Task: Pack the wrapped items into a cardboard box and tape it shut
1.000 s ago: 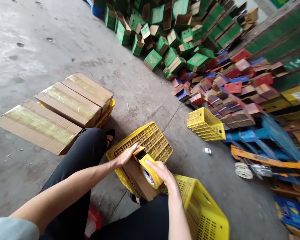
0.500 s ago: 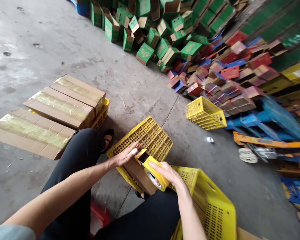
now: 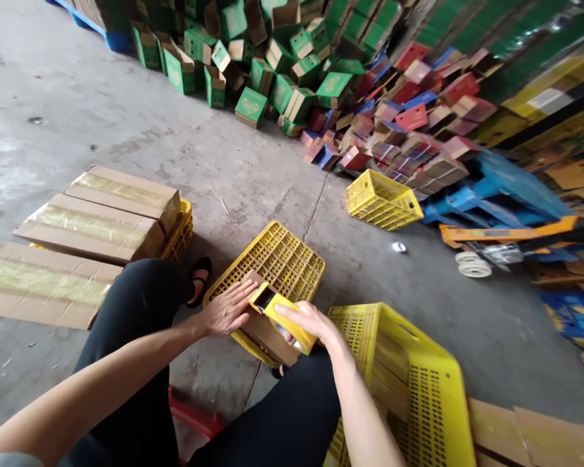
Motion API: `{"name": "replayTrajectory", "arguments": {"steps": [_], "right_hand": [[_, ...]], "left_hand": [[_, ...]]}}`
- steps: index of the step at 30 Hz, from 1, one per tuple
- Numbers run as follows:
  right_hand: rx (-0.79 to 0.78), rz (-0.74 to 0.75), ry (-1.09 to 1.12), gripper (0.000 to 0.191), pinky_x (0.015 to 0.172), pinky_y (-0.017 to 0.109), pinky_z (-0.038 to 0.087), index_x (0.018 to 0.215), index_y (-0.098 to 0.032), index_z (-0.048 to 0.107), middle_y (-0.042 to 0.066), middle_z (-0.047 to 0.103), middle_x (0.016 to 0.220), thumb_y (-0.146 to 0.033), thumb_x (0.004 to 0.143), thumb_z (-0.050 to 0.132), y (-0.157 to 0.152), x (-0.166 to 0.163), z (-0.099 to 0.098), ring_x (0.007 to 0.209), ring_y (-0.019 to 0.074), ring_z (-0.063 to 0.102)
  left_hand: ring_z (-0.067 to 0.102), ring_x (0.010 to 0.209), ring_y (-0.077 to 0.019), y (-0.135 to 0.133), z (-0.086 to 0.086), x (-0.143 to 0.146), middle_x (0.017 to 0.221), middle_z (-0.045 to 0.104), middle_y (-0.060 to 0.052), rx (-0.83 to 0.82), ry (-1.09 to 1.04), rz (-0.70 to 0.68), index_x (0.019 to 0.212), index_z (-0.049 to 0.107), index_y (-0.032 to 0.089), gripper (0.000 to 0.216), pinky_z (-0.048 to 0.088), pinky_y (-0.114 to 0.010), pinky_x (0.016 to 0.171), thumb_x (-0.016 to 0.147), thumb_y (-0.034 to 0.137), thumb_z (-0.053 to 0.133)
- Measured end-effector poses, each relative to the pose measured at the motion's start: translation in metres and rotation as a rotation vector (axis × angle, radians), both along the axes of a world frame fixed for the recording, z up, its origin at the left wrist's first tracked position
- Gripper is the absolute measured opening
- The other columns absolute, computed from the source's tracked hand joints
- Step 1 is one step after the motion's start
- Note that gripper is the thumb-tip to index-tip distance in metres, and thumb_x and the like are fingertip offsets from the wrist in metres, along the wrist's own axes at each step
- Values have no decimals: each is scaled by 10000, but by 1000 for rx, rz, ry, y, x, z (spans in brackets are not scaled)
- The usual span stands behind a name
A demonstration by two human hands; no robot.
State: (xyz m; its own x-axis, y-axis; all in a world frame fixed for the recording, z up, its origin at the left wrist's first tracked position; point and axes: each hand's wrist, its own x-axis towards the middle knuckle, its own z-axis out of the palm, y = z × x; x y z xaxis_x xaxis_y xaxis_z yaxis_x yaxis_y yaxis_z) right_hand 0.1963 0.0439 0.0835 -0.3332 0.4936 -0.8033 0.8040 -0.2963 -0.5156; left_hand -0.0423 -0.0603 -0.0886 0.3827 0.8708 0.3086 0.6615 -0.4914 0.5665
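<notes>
My right hand [image 3: 305, 319] is wrapped round a yellow tape dispenser [image 3: 292, 319] with a roll of tape in it. Its front end rests at a cardboard box [image 3: 268, 337], which lies on an upturned yellow crate [image 3: 292, 253] between my knees. With fingers stretched out flat, my left hand [image 3: 230, 307] presses on the box beside the front of the dispenser. Much of the box is hidden under my hands and the dispenser.
Taped cardboard boxes [image 3: 92, 224] lie at my left, some on a yellow crate. At my right stands a yellow crate [image 3: 431, 389] holding cardboard. Farther off are another yellow crate [image 3: 383, 200], a pallet jack [image 3: 511, 233], a pile of green boxes [image 3: 251, 107] and red boxes [image 3: 411, 118].
The dispenser has moved slightly left and its front has come down close to the box. My left hand now lies flatter, with fingers extended. The whole view has shifted a little.
</notes>
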Motion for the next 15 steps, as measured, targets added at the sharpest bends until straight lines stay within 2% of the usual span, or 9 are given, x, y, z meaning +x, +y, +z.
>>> {"name": "replayTrajectory", "arguments": {"steps": [6,10,15], "right_hand": [[-33,17,35,403,496,296,590,807,-169,667,64,687,567,-537,971,641,2,6,-9,469,200,657],[-58,16,57,357,547,340,627,843,-177,665,64,685,567,-517,949,668,3,13,-12,466,197,645],[-58,-42,54,350,576,385,646,814,-190,641,69,663,556,-516,931,694,-3,18,-6,501,221,660]], "left_hand": [[227,1642,-340,1,9,-2,1774,215,-168,31,171,-23,1731,-83,187,884,190,-544,1333,1096,652,320],[254,1634,-341,4,11,-4,1767,234,-161,15,199,-35,1736,-47,193,833,193,-538,1329,1110,612,310],[229,1642,-332,4,9,-4,1767,247,-144,11,226,-35,1739,9,196,797,155,-524,1337,1117,584,319]]}}
